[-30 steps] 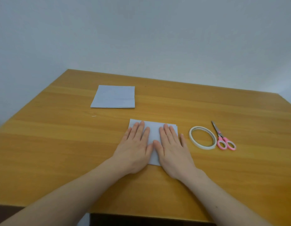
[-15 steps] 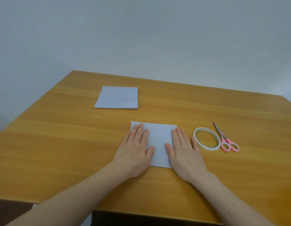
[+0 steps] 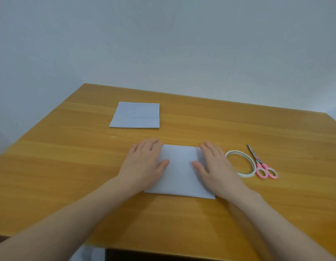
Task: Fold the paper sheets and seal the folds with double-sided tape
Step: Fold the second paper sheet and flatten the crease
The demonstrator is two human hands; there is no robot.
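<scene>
Near the desk's point(image 3: 50, 166) front edge, both flat, unclenched hands, left hand point(image 3: 144, 162) and right hand point(image 3: 216, 166), are pressing the folded paper sheet point(image 3: 180, 170), probably flattening its crease.

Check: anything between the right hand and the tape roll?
Nothing visible. The right hand lies flat on the folded white paper sheet; the white ring-shaped tape roll sits just to its right on bare wooden table.
</scene>
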